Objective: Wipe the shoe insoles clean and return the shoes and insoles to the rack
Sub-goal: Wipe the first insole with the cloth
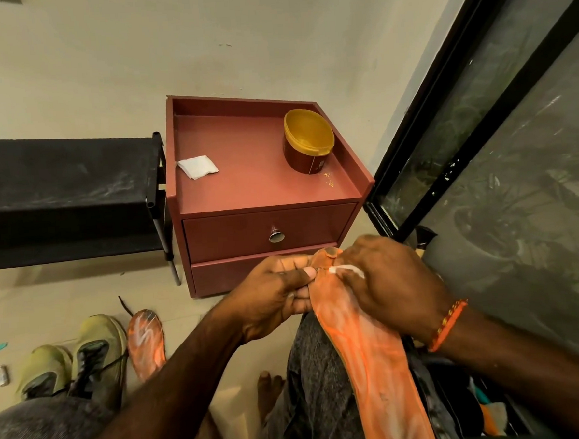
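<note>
Now my left hand (272,298) pinches the orange insole (367,350); my right hand (390,281) presses a mostly hidden white wipe (347,269) against it.

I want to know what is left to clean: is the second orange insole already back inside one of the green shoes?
No, the second insole lies flat on the floor beside the green shoes, outside both.

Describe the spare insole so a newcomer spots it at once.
Start at the red cabinet, then drop to the floor at its lower left. Beside the green shoes lies a spare insole, orange with white streaks, flat and untouched; the other insole is held in both hands.
</note>
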